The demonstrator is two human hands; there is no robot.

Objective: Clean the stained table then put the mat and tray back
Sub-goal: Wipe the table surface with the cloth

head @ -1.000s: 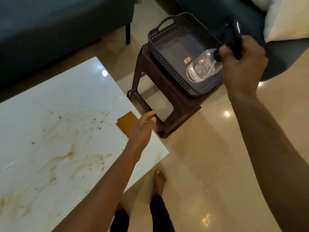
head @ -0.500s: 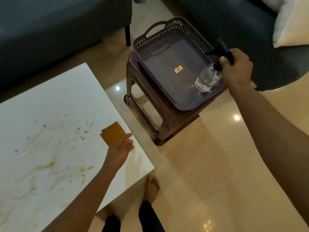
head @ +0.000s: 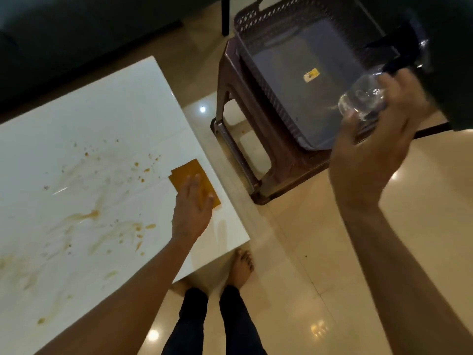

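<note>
The white table (head: 76, 119) carries brown stains (head: 84, 216) across its middle and left. An orange cloth (head: 188, 172) lies flat near the table's right edge. My left hand (head: 192, 208) rests palm down on the cloth's near half, fingers spread. My right hand (head: 371, 160) holds a clear spray bottle (head: 363, 98) with a black trigger head, lifted over the near right corner of the grey perforated tray (head: 289, 70). The tray sits on a brown plastic stool (head: 245, 139) to the right of the table. No mat is in view.
A dark sofa (head: 76, 34) runs along the far side of the table, and another dark seat (head: 450, 47) fills the top right. The floor is glossy beige tile (head: 294, 265). My bare feet (head: 240, 267) stand at the table's near right corner.
My left hand came down from the air onto the orange cloth. My right hand lifted the spray bottle from the tray toward me.
</note>
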